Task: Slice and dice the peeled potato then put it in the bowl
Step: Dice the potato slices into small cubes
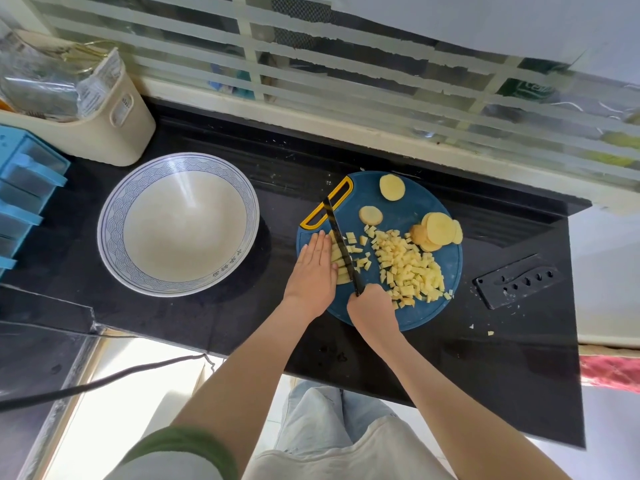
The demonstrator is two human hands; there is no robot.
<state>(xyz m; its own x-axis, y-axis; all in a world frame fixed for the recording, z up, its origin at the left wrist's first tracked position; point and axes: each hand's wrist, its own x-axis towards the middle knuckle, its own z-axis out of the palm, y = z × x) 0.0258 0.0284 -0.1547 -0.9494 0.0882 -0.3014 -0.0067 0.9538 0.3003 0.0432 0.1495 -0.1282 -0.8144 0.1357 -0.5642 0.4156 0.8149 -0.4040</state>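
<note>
Left hand (313, 268) lies flat with straight fingers, pressing down on a bundle of potato strips (341, 277) at the left side of the round blue cutting board (412, 209). Right hand (372, 304) is curled round the handle of the black knife (341, 244). The blade stands across the strips just beside the left fingertips, and its tip reaches the board's yellow handle loop (329, 206).

I note the potato in three states, all on the board:
- a pile of dice (408, 268) in the middle and right, spreading to the near right rim
- a leaning stack of round slices (438, 232) touching the far side of the pile
- two single slices, one (370, 215) near the centre and one (392, 187) by the far rim

The bowl (114, 216) sits left of the board, with a strip of bare tabletop (242, 306) between them. I see no potato in it.

Surroundings: a cream basket (117, 133) stands behind the bowl and blue drawers (24, 188) are at the far left. A black knife sheath (517, 280) lies right of the board, apart from it. A few potato scraps (490, 333) lie on the tabletop near the sheath.

Edges: the board's near rim sits close to the tabletop's front edge. A window sill runs just behind the board. Open tabletop lies between the board and the bowl, and in front of the bowl.
</note>
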